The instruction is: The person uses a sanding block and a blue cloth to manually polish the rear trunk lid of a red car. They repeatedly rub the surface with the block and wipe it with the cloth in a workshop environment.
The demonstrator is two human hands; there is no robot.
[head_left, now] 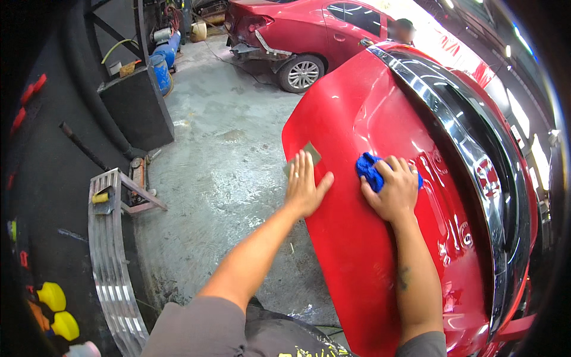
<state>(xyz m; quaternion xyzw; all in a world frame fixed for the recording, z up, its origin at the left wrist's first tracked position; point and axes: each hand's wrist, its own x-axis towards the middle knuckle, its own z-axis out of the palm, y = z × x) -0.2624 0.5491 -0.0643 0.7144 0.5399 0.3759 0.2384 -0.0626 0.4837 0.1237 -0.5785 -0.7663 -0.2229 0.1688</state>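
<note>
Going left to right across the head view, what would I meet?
Yellow knobs → ribbed metal strip → left hand on a grey pad → blue cloth → right hand → chrome trim.

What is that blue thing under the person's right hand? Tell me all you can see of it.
It is a blue cloth, soft and fuzzy-looking, bunched into a wad rather than spread flat. The right hand lies on top of it, fingers curled over it, so only its left part shows, poking out beside the fingers. It is pressed against the glossy red car panel, near the panel's upper middle. Its full size and shape are hidden.
</note>
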